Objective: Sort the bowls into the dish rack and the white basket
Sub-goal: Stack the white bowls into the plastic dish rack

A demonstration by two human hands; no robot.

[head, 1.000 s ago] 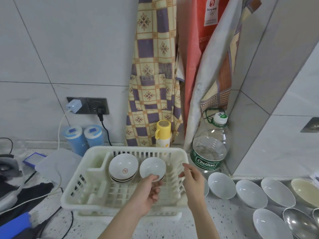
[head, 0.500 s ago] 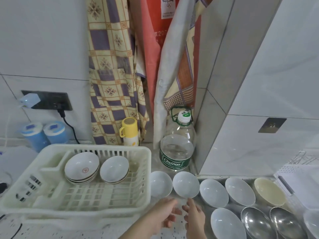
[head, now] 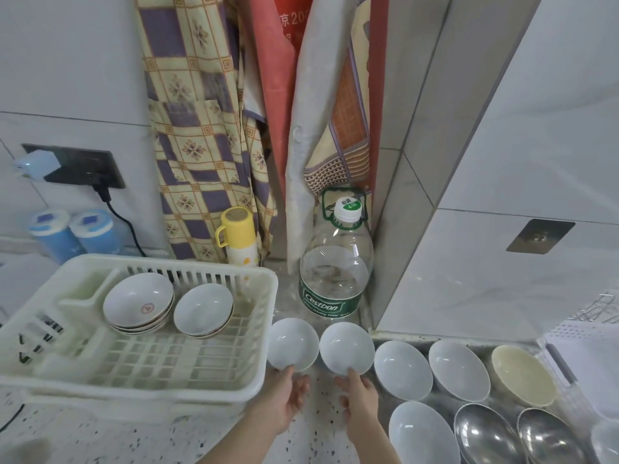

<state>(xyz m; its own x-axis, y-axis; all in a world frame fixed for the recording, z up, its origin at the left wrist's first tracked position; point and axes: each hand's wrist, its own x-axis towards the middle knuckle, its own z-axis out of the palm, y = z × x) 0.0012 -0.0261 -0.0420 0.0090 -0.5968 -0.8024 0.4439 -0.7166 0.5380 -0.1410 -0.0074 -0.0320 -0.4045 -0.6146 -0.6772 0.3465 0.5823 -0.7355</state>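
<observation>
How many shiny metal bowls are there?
2 whole ones, side by side at the bottom right: one metal bowl and another metal bowl to its right. A shiny edge in the corner may be a third, mostly cut off.

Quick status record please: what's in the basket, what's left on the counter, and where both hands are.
white basket: stack of marked bowls beside white bowl stack
left hand: at near rim of white bowl, beside basket
right hand: fingertips at near rim of next white bowl
counter, right: more white bowls, one cream bowl, steel bowls
behind: water bottle
</observation>
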